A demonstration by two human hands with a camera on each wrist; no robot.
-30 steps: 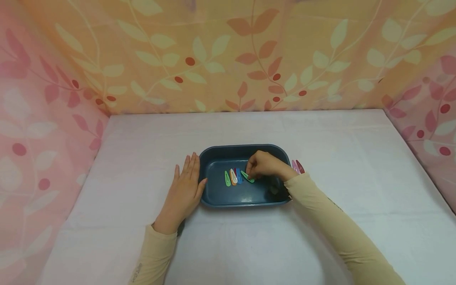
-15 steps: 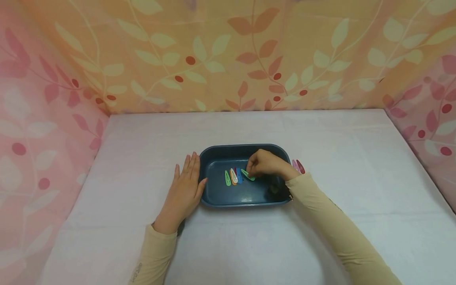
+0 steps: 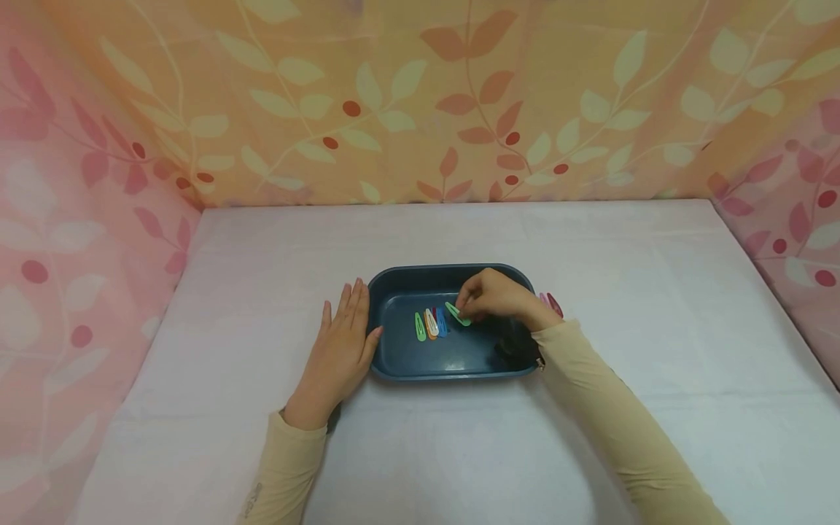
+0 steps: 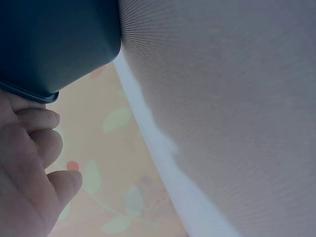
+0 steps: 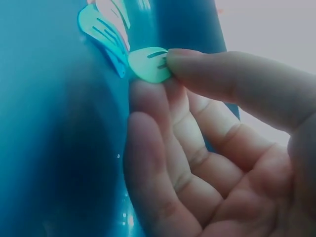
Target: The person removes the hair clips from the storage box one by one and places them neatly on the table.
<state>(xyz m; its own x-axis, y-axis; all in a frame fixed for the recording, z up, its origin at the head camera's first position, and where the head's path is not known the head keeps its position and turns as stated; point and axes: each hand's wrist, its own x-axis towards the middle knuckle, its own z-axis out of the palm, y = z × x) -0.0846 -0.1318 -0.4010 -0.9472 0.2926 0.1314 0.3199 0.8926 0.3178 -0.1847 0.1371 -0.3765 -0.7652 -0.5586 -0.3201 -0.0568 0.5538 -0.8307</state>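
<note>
Green clip pinched in the right hand, over the tray.
So, head view: that clip sticks out on a slant from the fingertips, can't tell if it's touching the tray's floor. Just left of the hand there's a little cluster: blue clip nearest, then a white clip, and a second green one furthest out. Past the right wrist, outside the tray, you can see a dark red clip. Left hand isn't gripping anything, fingers straight along the tray's end. Left wrist view: those fingers meet the rim. Right wrist view: thumb on one face of the clip, fingers behind, blue one just beyond the fingertips.
</note>
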